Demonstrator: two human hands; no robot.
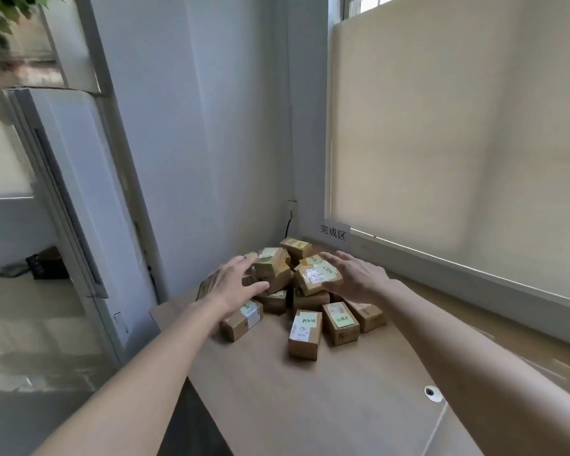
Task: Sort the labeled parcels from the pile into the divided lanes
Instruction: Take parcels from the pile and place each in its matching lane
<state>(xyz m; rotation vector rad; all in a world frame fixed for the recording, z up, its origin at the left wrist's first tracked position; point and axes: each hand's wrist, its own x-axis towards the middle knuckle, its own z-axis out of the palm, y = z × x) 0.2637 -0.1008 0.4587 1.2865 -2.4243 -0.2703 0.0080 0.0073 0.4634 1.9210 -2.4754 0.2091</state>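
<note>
A white door frame stood at the far left. The left hand reached forward with fingers spread and relaxed, grasping nothing, hovering at the left side of a pile of parcels. The small brown labelled boxes were heaped in the far corner of the brown counter. The right hand, also released with fingers straight, flanked the pile's right side beside a top parcel. A beige window blind hung at right.

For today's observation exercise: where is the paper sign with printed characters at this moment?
In the head view, the paper sign hangs at the window blind's lower left corner, just behind the pile of parcels, right of the room corner.
</note>
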